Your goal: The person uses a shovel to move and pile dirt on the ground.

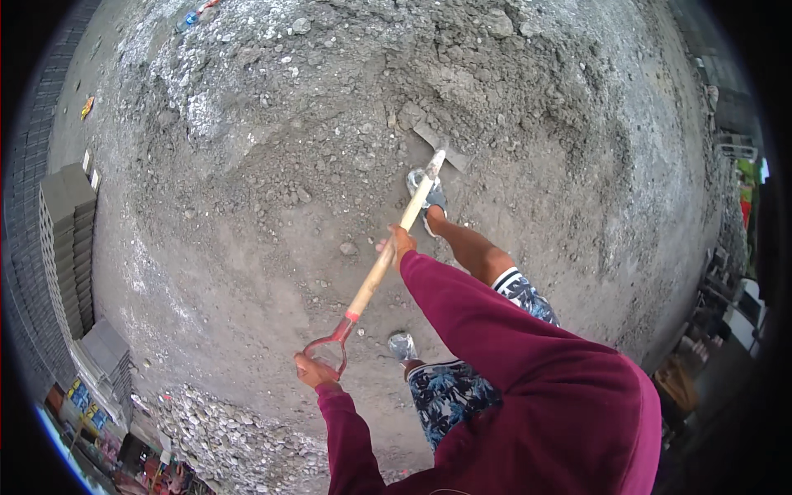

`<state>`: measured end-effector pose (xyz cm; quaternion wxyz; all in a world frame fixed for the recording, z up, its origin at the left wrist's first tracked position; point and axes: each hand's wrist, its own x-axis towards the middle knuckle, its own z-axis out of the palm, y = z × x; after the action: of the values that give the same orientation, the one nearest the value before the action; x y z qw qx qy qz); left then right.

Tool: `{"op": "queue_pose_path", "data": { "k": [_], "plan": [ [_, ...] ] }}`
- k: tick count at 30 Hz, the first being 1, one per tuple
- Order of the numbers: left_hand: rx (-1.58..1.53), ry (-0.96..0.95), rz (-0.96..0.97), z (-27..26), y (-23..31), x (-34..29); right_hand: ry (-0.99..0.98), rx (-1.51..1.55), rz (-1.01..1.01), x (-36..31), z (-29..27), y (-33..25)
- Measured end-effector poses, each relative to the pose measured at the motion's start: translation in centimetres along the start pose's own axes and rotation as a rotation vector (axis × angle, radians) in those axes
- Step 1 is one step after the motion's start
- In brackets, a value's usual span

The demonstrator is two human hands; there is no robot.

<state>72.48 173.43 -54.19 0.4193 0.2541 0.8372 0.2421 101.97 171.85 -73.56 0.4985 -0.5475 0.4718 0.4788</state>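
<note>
A shovel (374,278) with a pale wooden shaft and a red D-shaped grip slants from lower left to upper right. My left hand (316,371) is closed round the red grip. Farther up, my right hand (400,245) wraps around the middle of the shaft. The grey metal blade (443,147) rests low at the edge of a heap of loose grey sand and gravel (487,78), just beyond my forward shoe (426,188). Part of the blade is hidden behind the shaft's end.
My other shoe (403,346) stands nearer, beside the grip. Stacked grey blocks (70,239) line the left side. Coarser pebbles (239,433) lie at the lower left. A plastic bottle (188,21) and an orange wrapper (87,107) lie on the far left ground.
</note>
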Motion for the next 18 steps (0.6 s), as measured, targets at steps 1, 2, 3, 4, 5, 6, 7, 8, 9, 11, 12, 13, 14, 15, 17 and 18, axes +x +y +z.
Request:
{"op": "queue_pose_path", "data": {
  "k": [1, 2, 3, 4, 5, 6, 7, 8, 9, 11, 12, 13, 14, 15, 17, 18],
  "plan": [
    [-0.009, 0.125, -0.102, 0.2, 0.0, -0.3, 0.012, -0.013, -0.032, 0.6, 0.2, -3.4],
    [0.019, 0.132, -0.110, 0.9, 0.6, -1.0, 0.023, -0.021, -0.040, 2.1, -0.2, -8.2],
    [0.024, 0.118, -0.058, 1.4, 1.7, -1.8, 0.029, -0.028, -0.051, 3.3, -0.5, -11.3],
    [0.022, 0.096, -0.004, 1.8, 2.8, -2.5, 0.043, -0.021, -0.041, 4.4, -1.1, -11.4],
    [0.032, 0.094, -0.013, 1.9, 3.6, -3.3, -0.002, -0.121, -0.076, 5.9, -2.0, -11.0],
    [0.049, 0.093, 0.006, 1.8, 3.9, -3.7, -0.060, -0.226, -0.112, 6.8, -2.4, -11.0],
    [0.049, 0.102, 0.034, 1.6, 4.0, -3.5, -0.080, -0.236, -0.116, 6.2, -1.6, -11.1],
    [0.032, 0.113, 0.043, 1.2, 4.0, -3.4, -0.017, -0.245, -0.120, 5.1, -1.5, -10.7],
    [0.013, 0.149, 0.077, -1.1, 2.8, -3.3, 0.032, -0.265, -0.109, 3.8, -1.0, -9.5],
    [0.003, 0.146, 0.110, -4.0, 2.3, -4.3, -0.025, -0.213, -0.175, 1.6, -2.5, -8.6],
    [-0.018, 0.120, 0.056, -4.3, 2.2, -5.6, 0.019, -0.200, -0.273, 0.1, -3.4, -8.4],
    [-0.041, 0.099, 0.008, -5.2, 1.7, -6.7, 0.056, -0.185, -0.367, -1.2, -4.2, -7.8],
    [-0.040, 0.115, 0.007, -6.4, 1.0, -7.8, 0.020, -0.183, -0.300, -2.6, -5.5, -7.5],
    [-0.068, 0.100, 0.018, -7.7, 0.3, -8.8, 0.004, -0.177, -0.329, -4.4, -6.5, -7.8],
    [-0.170, 0.035, -0.051, -10.5, -1.6, -10.7, -0.012, -0.214, -0.372, -8.1, -8.5, -7.8],
    [-0.198, 0.019, -0.042, -11.6, -2.7, -12.3, 0.018, -0.216, -0.399, -9.7, -10.0, -8.2]
  ]
}}
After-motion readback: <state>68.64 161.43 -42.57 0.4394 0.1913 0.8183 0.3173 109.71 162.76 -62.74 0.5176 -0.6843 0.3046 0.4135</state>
